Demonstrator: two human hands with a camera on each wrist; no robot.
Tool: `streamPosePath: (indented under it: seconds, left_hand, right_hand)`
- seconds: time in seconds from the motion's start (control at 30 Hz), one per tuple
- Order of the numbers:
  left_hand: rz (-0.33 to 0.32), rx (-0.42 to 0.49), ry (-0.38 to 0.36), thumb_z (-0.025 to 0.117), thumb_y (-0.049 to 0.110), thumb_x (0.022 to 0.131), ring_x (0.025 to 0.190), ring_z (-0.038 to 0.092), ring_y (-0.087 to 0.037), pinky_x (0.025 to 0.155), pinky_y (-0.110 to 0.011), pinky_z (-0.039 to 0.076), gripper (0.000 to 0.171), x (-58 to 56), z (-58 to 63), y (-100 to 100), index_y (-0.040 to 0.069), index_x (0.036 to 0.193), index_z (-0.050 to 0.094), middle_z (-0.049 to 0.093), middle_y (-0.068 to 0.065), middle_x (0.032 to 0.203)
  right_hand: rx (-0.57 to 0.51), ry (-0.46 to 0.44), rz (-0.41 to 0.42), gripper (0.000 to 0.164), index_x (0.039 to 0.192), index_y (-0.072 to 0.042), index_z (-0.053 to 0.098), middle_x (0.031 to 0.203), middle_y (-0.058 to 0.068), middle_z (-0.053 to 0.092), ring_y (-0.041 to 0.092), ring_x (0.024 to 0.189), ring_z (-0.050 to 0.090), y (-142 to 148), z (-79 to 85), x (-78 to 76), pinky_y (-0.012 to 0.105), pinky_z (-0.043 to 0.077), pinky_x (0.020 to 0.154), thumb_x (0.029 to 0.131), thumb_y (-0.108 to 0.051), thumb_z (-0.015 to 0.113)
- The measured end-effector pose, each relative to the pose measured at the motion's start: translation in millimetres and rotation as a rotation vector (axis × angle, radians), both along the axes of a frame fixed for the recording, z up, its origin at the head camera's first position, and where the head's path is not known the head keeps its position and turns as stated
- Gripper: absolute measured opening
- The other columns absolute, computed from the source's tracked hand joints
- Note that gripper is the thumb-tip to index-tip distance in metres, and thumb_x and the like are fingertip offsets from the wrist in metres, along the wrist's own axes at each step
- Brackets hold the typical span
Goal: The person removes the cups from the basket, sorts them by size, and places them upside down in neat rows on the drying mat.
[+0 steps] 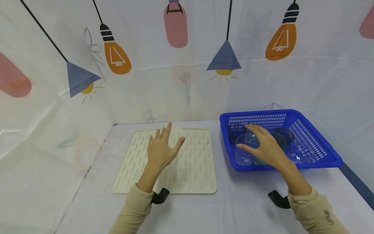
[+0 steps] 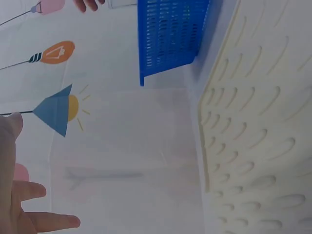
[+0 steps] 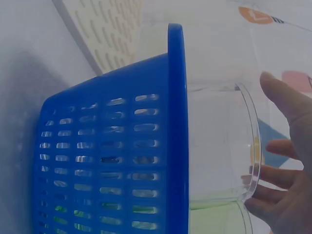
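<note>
Left hand (image 1: 162,151) above pale mat (image 1: 201,175), fingers spread; right hand (image 1: 267,146), thumb parted from fingers, beside clear container (image 3: 219,141) in blue basket (image 1: 327,147), table (image 1: 201,214)'s far right corner.

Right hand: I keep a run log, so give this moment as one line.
left hand: over mat, holds nothing | right hand: at clear cup, contact unclear | clear cup: in basket | basket: right of mat
</note>
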State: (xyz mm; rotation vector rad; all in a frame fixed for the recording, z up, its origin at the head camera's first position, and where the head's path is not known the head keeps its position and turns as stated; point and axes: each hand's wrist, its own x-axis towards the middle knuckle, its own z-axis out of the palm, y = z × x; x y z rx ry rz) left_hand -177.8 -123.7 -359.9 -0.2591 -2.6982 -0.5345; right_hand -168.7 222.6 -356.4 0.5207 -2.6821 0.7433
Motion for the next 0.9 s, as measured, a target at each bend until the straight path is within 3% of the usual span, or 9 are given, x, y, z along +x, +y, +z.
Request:
streamPosePath:
  seconds: [0.13, 0.23, 0.3, 0.37, 0.43, 0.47, 0.63, 0.7, 0.9]
  left_hand:
    - [-0.021, 0.029, 0.050, 0.048, 0.059, 0.088, 0.117, 0.051, -0.046, 0.092, -0.061, 0.044, 0.073, 3.0, -3.0, 0.5, 0.014, 0.144, 0.039, 0.056, -0.018, 0.130]
    - [-0.022, 0.039, 0.079, 0.050, 0.058, 0.087, 0.096, 0.063, -0.044, 0.065, -0.050, 0.055, 0.072, 5.5, -5.1, 1.1, 0.013, 0.142, 0.043, 0.060, -0.022, 0.122]
    - [-0.030, 0.056, 0.076, 0.051, 0.057, 0.087, 0.068, 0.064, -0.032, 0.046, -0.037, 0.049, 0.071, 7.1, -6.2, 1.8, 0.011, 0.140, 0.045, 0.067, -0.024, 0.105]
    - [-0.041, 0.079, 0.063, 0.053, 0.056, 0.087, 0.047, 0.047, -0.018, 0.035, -0.027, 0.034, 0.070, 9.1, -7.1, 2.7, 0.009, 0.139, 0.047, 0.067, -0.020, 0.078]
    - [-0.052, 0.101, 0.049, 0.053, 0.054, 0.087, 0.044, 0.028, -0.012, 0.035, -0.023, 0.026, 0.068, 10.3, -8.7, 3.5, 0.008, 0.137, 0.049, 0.057, -0.012, 0.059]
    - [-0.057, 0.107, 0.056, 0.054, 0.052, 0.087, 0.044, 0.028, -0.011, 0.036, -0.022, 0.027, 0.066, 10.7, -9.6, 4.2, 0.007, 0.135, 0.051, 0.056, -0.010, 0.058]
    - [-0.070, 0.137, 0.105, 0.057, 0.048, 0.087, 0.066, 0.065, -0.028, 0.051, -0.035, 0.051, 0.058, 13.5, -18.1, 6.3, 0.005, 0.128, 0.057, 0.071, -0.012, 0.096]
    - [-0.087, 0.167, 0.114, 0.057, 0.046, 0.088, 0.082, 0.067, -0.035, 0.061, -0.042, 0.055, 0.056, 15.5, -21.0, 7.1, 0.005, 0.126, 0.058, 0.070, -0.014, 0.104]
    - [-0.182, 0.291, 0.082, 0.058, 0.039, 0.089, 0.090, 0.067, -0.032, 0.071, -0.044, 0.056, 0.049, 20.3, -27.1, 7.0, 0.004, 0.124, 0.059, 0.070, -0.016, 0.103]
  right_hand:
    - [0.030, -0.039, 0.011, 0.077, 0.135, 0.003, 0.046, 0.138, 0.027, 0.043, 0.050, 0.126, 0.035, 3.3, -1.8, -0.7, 0.069, 0.035, 0.095, 0.077, -0.038, 0.076]
    - [0.038, -0.070, 0.013, 0.079, 0.135, 0.003, 0.046, 0.139, 0.028, 0.041, 0.050, 0.126, 0.035, 5.6, -2.7, -0.4, 0.069, 0.035, 0.095, 0.077, -0.041, 0.076]
    - [0.040, -0.093, 0.014, 0.081, 0.137, 0.002, 0.044, 0.140, 0.028, 0.040, 0.051, 0.126, 0.035, 7.4, -3.1, 0.1, 0.069, 0.035, 0.094, 0.077, -0.043, 0.075]
    - [0.039, -0.117, 0.014, 0.082, 0.138, 0.002, 0.043, 0.141, 0.029, 0.038, 0.052, 0.126, 0.034, 9.2, -2.9, 0.6, 0.069, 0.036, 0.094, 0.077, -0.043, 0.074]
    - [0.037, -0.136, 0.014, 0.083, 0.140, 0.001, 0.041, 0.142, 0.029, 0.037, 0.052, 0.126, 0.034, 10.9, -2.6, 1.1, 0.069, 0.035, 0.094, 0.078, -0.043, 0.074]
    - [0.038, -0.142, 0.016, 0.083, 0.140, 0.001, 0.040, 0.142, 0.029, 0.037, 0.053, 0.126, 0.034, 11.7, -2.4, 1.2, 0.069, 0.036, 0.093, 0.078, -0.043, 0.073]
    - [0.071, -0.168, 0.036, 0.086, 0.141, 0.003, 0.038, 0.141, 0.030, 0.037, 0.052, 0.126, 0.035, 10.7, -1.3, 3.6, 0.067, 0.037, 0.094, 0.078, -0.044, 0.074]
    - [0.100, -0.185, 0.038, 0.088, 0.140, 0.005, 0.038, 0.141, 0.030, 0.037, 0.051, 0.126, 0.036, 8.1, 0.1, 5.6, 0.067, 0.038, 0.094, 0.078, -0.045, 0.074]
    - [0.177, -0.251, 0.035, 0.100, 0.142, 0.007, 0.032, 0.143, 0.032, 0.034, 0.052, 0.128, 0.032, 2.0, 6.2, 8.3, 0.067, 0.035, 0.097, 0.074, -0.053, 0.073]
